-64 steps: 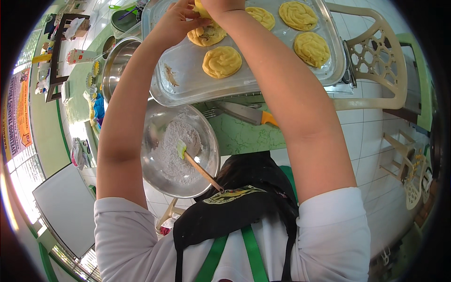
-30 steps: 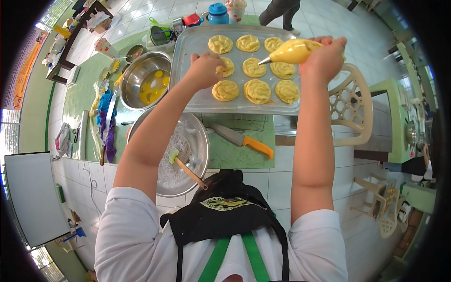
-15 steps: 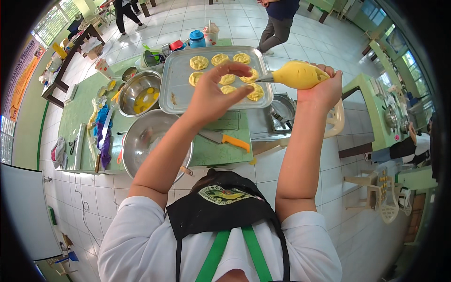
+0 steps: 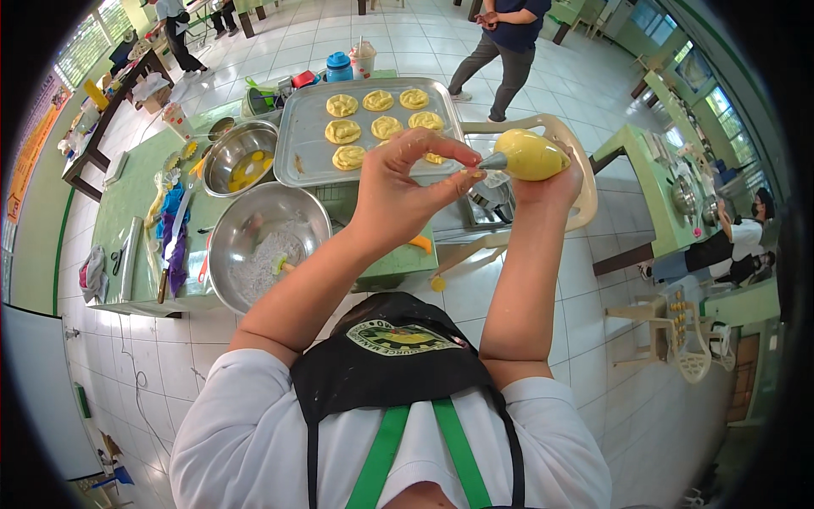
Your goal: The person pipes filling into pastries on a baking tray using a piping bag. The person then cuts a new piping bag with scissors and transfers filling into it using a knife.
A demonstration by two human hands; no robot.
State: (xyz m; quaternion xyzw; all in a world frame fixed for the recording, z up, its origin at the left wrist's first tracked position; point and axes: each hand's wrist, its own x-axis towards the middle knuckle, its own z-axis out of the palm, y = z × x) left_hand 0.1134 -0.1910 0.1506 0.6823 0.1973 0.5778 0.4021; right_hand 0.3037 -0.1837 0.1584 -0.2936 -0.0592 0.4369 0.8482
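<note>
My right hand (image 4: 553,188) is wrapped round the twisted end of a piping bag (image 4: 531,153) filled with yellow mixture, held up in front of me. Its metal piping nozzle (image 4: 493,162) points left. At that tip the thumb and forefinger of my left hand (image 4: 400,182) come together in a pinch. Behind my left hand, a metal baking tray (image 4: 297,127) carries several piped yellow swirls (image 4: 387,127) in rows. My left hand hides part of the front row.
Left of the tray stand a steel bowl with egg yolks (image 4: 246,173) and a larger bowl with whitish residue (image 4: 222,246). A long knife (image 4: 181,212) lies on the green table (image 4: 127,212). A plastic chair (image 4: 585,204) is at the right; a person (image 4: 509,51) stands beyond.
My left thumb and forefinger have closed in on the nozzle tip. The piping bag has moved slightly lower and is turned more end-on. The tray and bowls appear shifted left in the view.
</note>
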